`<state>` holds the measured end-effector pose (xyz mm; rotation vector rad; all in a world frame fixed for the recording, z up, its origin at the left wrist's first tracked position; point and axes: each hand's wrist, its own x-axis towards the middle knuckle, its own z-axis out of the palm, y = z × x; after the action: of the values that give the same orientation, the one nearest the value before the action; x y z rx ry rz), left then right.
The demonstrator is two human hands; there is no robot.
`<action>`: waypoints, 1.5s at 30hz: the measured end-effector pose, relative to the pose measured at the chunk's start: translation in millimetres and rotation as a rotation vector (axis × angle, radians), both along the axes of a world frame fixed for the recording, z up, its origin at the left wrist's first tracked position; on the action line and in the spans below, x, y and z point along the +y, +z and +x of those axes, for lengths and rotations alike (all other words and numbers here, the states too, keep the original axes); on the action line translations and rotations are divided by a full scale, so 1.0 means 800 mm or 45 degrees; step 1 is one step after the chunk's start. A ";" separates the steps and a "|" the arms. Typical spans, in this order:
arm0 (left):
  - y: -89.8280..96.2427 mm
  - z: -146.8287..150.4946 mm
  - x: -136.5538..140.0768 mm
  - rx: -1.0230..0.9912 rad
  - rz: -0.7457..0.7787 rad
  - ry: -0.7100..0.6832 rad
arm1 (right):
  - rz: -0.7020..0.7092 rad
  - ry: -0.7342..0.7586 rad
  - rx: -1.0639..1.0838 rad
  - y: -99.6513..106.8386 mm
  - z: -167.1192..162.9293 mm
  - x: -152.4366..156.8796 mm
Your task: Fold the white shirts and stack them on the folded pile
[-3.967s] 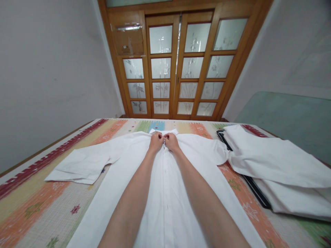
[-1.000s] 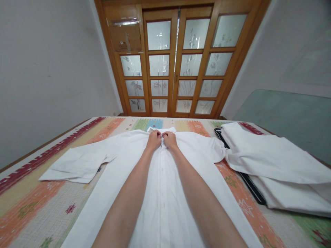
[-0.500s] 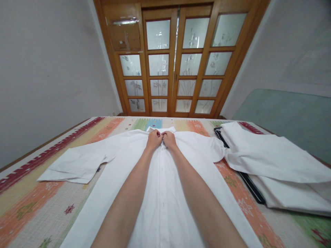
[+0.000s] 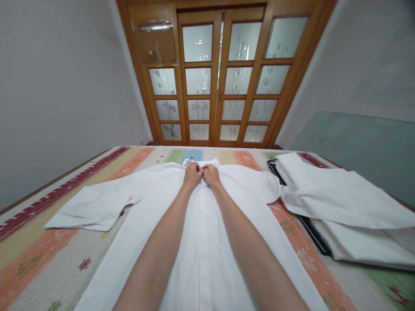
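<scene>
A white button-up shirt (image 4: 201,242) lies front side up, its collar at the far end and its sleeves spread to both sides. Just below the collar, my left hand (image 4: 193,174) pinches the front placket. My right hand (image 4: 212,175) is closed on the same spot from the other side, and the fingertips of both hands meet there. Whatever button or buttonhole lies between the fingers is hidden. Down the middle of the shirt runs the placket, with small buttonhole slits showing.
Beneath the shirt is a striped, patterned bedspread (image 4: 22,263). Folded white clothing with a dark striped edge (image 4: 343,194) lies at the right, touched by the right sleeve. A pale green board (image 4: 359,142) stands behind it. Wooden doors with glass panes (image 4: 220,77) close the far side.
Both hands stay at the collar with almost the same grip. The whole view has shifted very slightly; the shirt and folded clothing lie as before.
</scene>
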<state>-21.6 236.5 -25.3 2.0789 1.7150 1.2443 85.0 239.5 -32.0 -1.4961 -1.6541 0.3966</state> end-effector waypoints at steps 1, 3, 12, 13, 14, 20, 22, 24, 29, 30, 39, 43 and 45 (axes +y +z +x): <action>0.000 0.000 0.000 0.012 0.004 -0.005 | 0.004 0.000 0.000 0.000 0.000 0.000; 0.000 0.000 -0.001 0.033 0.013 -0.013 | 0.008 0.002 -0.001 -0.001 0.000 0.000; 0.000 0.002 -0.001 0.036 0.044 -0.012 | 0.003 0.006 0.020 -0.004 0.000 0.003; 0.000 0.002 -0.001 0.028 0.044 -0.015 | 0.004 0.007 0.019 -0.004 0.000 0.003; 0.001 0.002 -0.002 0.022 0.043 -0.018 | 0.003 0.006 0.019 -0.004 0.001 0.003; 0.000 0.001 -0.002 0.001 0.023 -0.003 | 0.001 -0.005 0.034 -0.005 0.001 0.003; -0.001 0.001 -0.001 0.008 0.009 0.021 | -0.001 -0.011 0.040 -0.005 0.001 0.003; -0.002 0.001 0.000 0.014 -0.001 0.035 | -0.005 -0.011 0.044 -0.004 0.001 0.002; -0.001 0.000 0.001 -0.039 -0.015 0.010 | 0.016 -0.017 0.050 -0.005 0.001 0.002; -0.001 -0.001 0.001 -0.055 -0.019 0.005 | 0.021 -0.020 0.050 -0.005 0.001 0.002; -0.002 -0.006 0.003 -0.234 -0.050 -0.027 | 0.013 0.006 0.019 -0.006 0.002 0.004; -0.002 -0.006 0.004 -0.238 -0.046 -0.026 | 0.000 0.021 0.000 -0.004 0.002 0.004; -0.002 -0.006 0.004 -0.230 -0.039 -0.020 | -0.001 0.033 -0.009 -0.004 0.002 0.004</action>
<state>-26.5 239.8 -26.8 1.8951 1.6253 1.3469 86.7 242.6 -35.3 -1.4799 -1.6806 0.4063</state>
